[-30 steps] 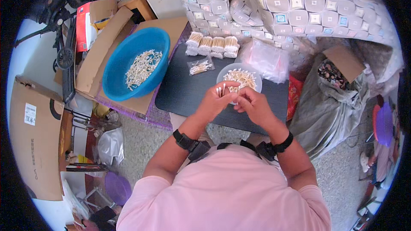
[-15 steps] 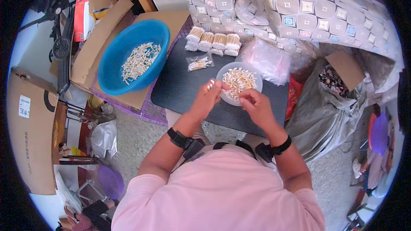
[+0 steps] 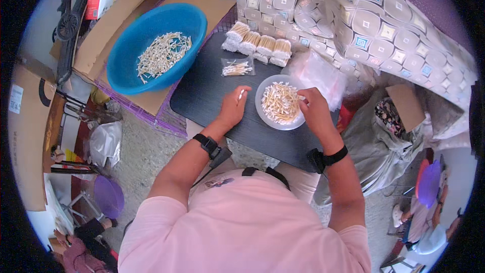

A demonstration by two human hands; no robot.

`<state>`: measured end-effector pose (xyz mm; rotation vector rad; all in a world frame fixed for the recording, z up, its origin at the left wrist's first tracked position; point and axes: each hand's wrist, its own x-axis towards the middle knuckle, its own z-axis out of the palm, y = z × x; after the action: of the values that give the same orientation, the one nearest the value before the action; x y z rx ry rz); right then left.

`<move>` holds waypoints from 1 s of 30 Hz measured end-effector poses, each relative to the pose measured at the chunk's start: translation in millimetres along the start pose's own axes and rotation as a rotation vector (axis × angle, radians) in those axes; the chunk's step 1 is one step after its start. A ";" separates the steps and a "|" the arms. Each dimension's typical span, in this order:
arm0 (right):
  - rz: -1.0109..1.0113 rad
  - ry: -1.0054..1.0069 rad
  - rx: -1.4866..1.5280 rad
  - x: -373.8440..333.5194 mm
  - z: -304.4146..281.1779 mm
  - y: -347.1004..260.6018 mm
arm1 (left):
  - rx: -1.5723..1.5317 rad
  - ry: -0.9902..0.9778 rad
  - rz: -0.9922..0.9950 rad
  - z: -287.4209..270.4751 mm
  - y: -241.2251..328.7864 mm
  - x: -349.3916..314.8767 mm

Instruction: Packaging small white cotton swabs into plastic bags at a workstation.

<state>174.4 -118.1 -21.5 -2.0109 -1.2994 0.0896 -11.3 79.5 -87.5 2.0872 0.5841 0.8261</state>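
Note:
My left hand (image 3: 234, 107) is closed above the dark table, left of a white bowl (image 3: 282, 126). White cotton tips of swabs poke out between its fingers; how many it holds is hidden. My right hand (image 3: 317, 108) reaches over the bowl's right rim, its fingertips pinched at a cotton swab (image 3: 301, 97) by the pile's edge. Loose cotton swabs (image 3: 279, 103) with wooden sticks fill the bowl. Behind my left hand lies a clear bag of swabs (image 3: 236, 67). Bundles of swabs (image 3: 257, 45) stand in a row at the table's back.
A blue basin (image 3: 117, 80) with more swabs rests on cardboard at the left. Clear plastic bags (image 3: 323, 78) lie behind the bowl on the dark table (image 3: 202, 93). Patterned padded bundles (image 3: 374, 30) rise at the back right, above a grey cloth (image 3: 361, 156). Other people sit at both lower edges.
My left hand has drawn away from the bowl's near rim to the left. My right hand has shifted to the bowl's right side. The whole view has turned slightly.

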 end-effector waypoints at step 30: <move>0.260 -0.257 0.387 -6.7 5.8 -25.0 | -0.085 -0.046 -0.012 5.7 -17.8 -0.4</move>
<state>149.6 -114.8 -12.8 -1.8566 -1.0633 0.6882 -9.6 86.6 -104.8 2.0176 0.5277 0.7810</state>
